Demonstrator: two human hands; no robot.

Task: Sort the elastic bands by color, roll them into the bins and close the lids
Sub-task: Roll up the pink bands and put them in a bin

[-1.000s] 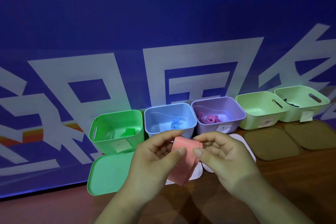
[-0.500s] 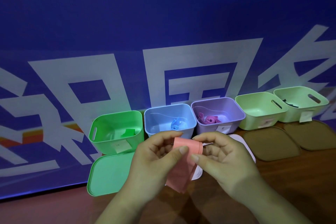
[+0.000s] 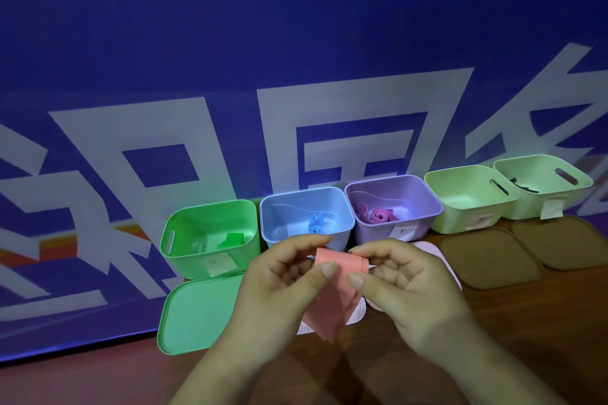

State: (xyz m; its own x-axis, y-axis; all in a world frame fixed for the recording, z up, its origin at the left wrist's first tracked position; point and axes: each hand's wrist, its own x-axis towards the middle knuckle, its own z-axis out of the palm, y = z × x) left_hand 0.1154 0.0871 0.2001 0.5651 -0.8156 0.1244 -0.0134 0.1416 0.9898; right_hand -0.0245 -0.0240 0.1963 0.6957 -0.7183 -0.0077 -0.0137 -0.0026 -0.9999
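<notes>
A salmon-pink elastic band (image 3: 332, 299) hangs in front of the bins, its top end curled into a small roll. My left hand (image 3: 279, 289) pinches it with thumb and fingers, and my right hand (image 3: 404, 283) pinches the roll's right end. Behind them stand a green bin (image 3: 184, 246) with a green band (image 3: 233, 238), a blue bin (image 3: 342, 204) with a rolled blue band (image 3: 317, 226), a purple bin (image 3: 427, 207) with a rolled pink-purple band (image 3: 378, 216), and two pale green bins (image 3: 460, 207) (image 3: 533, 171), the far right one holding a dark band (image 3: 523, 186).
A green lid (image 3: 194, 316) lies flat before the green bin. White lids (image 3: 355, 312) (image 3: 431, 248) lie partly hidden under my hands. Two brown lids (image 3: 487, 260) (image 3: 566, 240) lie before the pale green bins. A blue banner wall rises right behind the row on the wooden table (image 3: 526, 322).
The band's top end has been rolled a little further and the hanging tail has shortened slightly. Both hands stay in nearly the same place.
</notes>
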